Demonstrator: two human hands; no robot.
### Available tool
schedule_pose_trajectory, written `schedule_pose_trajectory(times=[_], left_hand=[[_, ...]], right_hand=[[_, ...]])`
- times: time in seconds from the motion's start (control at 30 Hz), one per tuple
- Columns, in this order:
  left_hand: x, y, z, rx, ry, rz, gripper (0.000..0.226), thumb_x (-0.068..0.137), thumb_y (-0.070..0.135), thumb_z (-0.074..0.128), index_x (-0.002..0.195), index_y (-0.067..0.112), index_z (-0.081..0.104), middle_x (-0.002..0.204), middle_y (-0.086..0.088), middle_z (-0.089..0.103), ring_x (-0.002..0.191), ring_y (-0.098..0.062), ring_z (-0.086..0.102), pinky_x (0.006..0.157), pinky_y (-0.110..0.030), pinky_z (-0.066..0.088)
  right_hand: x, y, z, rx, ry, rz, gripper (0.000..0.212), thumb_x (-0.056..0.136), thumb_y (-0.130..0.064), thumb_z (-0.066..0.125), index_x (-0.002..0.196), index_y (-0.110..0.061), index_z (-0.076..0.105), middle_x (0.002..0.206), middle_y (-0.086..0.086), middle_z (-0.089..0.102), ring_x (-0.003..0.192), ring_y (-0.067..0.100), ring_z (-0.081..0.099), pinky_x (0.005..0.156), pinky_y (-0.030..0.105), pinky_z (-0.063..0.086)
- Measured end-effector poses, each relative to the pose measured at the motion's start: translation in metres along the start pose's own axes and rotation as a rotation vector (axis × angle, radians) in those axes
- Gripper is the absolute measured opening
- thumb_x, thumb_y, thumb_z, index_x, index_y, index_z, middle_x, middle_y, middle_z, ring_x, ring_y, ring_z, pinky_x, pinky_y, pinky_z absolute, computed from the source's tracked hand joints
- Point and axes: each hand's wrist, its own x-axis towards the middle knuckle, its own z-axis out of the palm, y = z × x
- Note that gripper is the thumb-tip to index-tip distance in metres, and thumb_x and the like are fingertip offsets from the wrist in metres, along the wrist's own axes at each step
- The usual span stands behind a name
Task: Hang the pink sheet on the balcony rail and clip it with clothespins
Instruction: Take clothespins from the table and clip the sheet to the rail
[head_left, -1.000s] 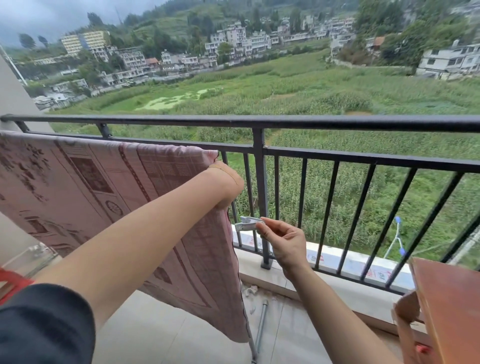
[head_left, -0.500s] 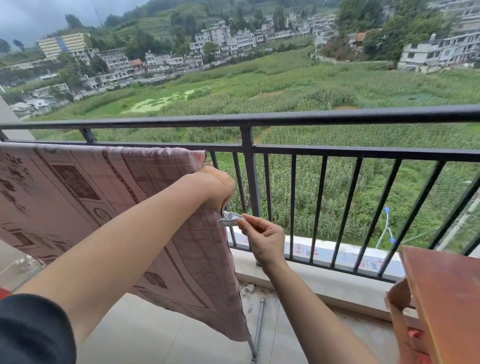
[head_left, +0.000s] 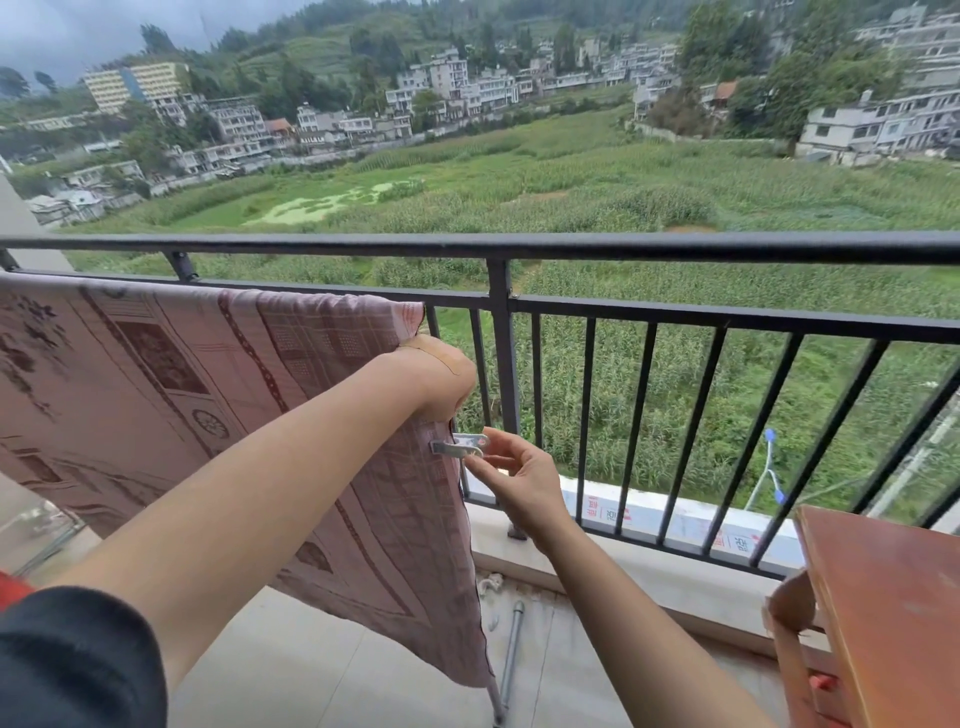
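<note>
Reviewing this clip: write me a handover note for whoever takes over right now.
Left hand: holds the pink sheet at its right edge, fingers hidden behind it.
Right hand: pinches a metal clothespin, its tip at that edge just below the left hand.
Done: sheet draped over the lower bar of the balcony rail.
Left: seat this clothespin. No other clothespin shows on the sheet, so add more along it.

Right hand (head_left: 519, 483) has brought the clothespin (head_left: 462, 446) onto the sheet (head_left: 156, 389) edge.
</note>
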Motion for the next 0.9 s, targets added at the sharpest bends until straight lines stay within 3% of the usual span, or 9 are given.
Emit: schedule_pose_trajectory(times=[0.1,0.2,0.27,0.33,0.43,0.53,0.73,0.9], left_hand=[[-0.004,0.001,-0.002,-0.100,0.142,0.011,0.022,0.088,0.022,0.049,0.093,0.022,0.070,0.098,0.001,0.065,0.082,-0.021,0.060,0.064,-0.033,0.053],[-0.005,0.006,0.004,-0.233,0.438,-0.040,0.035,0.096,0.039,0.040,0.119,0.020,0.059,0.125,-0.007,0.052,0.113,-0.027,0.051,0.092,-0.046,0.048],[-0.003,0.013,0.012,-0.269,0.570,-0.097,0.053,0.097,0.050,0.035,0.142,0.022,0.039,0.152,-0.012,0.029,0.138,-0.029,0.030,0.108,-0.049,0.033],[0.000,0.023,0.020,-0.328,0.641,-0.130,0.062,0.097,0.054,0.027,0.151,0.022,0.023,0.161,-0.011,0.008,0.148,-0.028,0.010,0.115,-0.051,0.020],[0.010,0.043,0.030,-0.416,0.675,-0.141,0.065,0.097,0.056,0.019,0.153,0.023,0.013,0.162,-0.008,0.001,0.149,-0.026,0.002,0.118,-0.052,0.012],[0.027,0.066,0.033,-0.456,0.652,-0.077,0.067,0.097,0.058,0.015,0.154,0.024,0.005,0.162,-0.007,-0.003,0.150,-0.025,-0.002,0.119,-0.053,0.008],[0.063,0.144,0.010,-0.540,0.696,0.138,0.069,0.097,0.058,0.015,0.154,0.022,0.002,0.162,-0.008,-0.007,0.149,-0.027,-0.004,0.120,-0.053,0.006],[0.081,0.254,-0.024,-0.636,0.697,0.374,0.069,0.097,0.057,0.021,0.155,0.022,0.004,0.163,-0.006,-0.006,0.150,-0.026,0.000,0.120,-0.050,0.011]], right_hand=[[0.000,-0.004,-0.010,-0.102,0.058,-0.040,0.033,0.085,-0.029,0.077,0.116,-0.029,0.064,0.103,-0.007,0.072,0.086,0.000,0.066,0.084,0.029,0.057],[-0.001,-0.008,-0.028,-0.379,0.178,-0.146,0.035,0.094,-0.035,0.062,0.129,-0.028,0.059,0.116,-0.009,0.066,0.094,-0.001,0.063,0.090,0.036,0.056],[-0.003,-0.009,-0.046,-0.652,0.229,-0.242,0.048,0.100,-0.039,0.050,0.144,-0.022,0.045,0.139,0.000,0.052,0.120,0.010,0.055,0.103,0.040,0.048],[-0.008,-0.009,-0.066,-0.913,0.243,-0.273,0.059,0.102,-0.046,0.041,0.154,-0.021,0.028,0.158,0.006,0.029,0.145,0.019,0.030,0.118,0.041,0.030],[-0.019,-0.010,-0.097,-1.179,0.326,-0.204,0.069,0.100,-0.057,0.030,0.158,-0.021,0.015,0.165,0.011,0.007,0.151,0.026,0.011,0.122,0.043,0.015],[-0.034,-0.015,-0.129,-1.320,0.456,-0.138,0.074,0.098,-0.062,0.026,0.158,-0.021,0.013,0.165,0.014,0.004,0.152,0.030,0.006,0.122,0.048,0.012],[-0.100,-0.023,-0.201,-1.396,0.663,0.067,0.078,0.096,-0.065,0.027,0.158,-0.022,0.012,0.165,0.014,0.006,0.152,0.029,0.006,0.122,0.049,0.012],[-0.193,-0.017,-0.261,-1.377,0.855,0.300,0.075,0.096,-0.062,0.031,0.158,-0.023,0.015,0.165,0.012,0.007,0.152,0.028,0.008,0.122,0.044,0.010]])
